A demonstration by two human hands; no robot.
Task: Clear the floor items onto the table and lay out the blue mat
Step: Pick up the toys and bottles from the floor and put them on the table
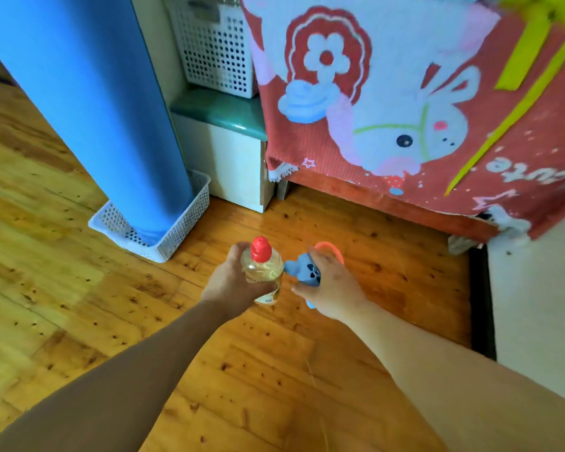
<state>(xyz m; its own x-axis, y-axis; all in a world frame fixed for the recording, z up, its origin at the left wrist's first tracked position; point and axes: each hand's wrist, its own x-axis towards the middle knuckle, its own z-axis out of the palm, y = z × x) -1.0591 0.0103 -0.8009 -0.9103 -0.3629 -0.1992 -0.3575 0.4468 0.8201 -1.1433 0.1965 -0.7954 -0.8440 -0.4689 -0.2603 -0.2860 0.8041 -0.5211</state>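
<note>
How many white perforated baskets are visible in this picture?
2. One basket sits on the floor, holding the rolled blue mat. The other basket stands on the green-topped cabinet. More may be hidden.

Wood plank floor, white cabinet w/ green top.

single head-worn view, wide-angle, looking forward and down – close over both forearms, wooden floor below
</note>
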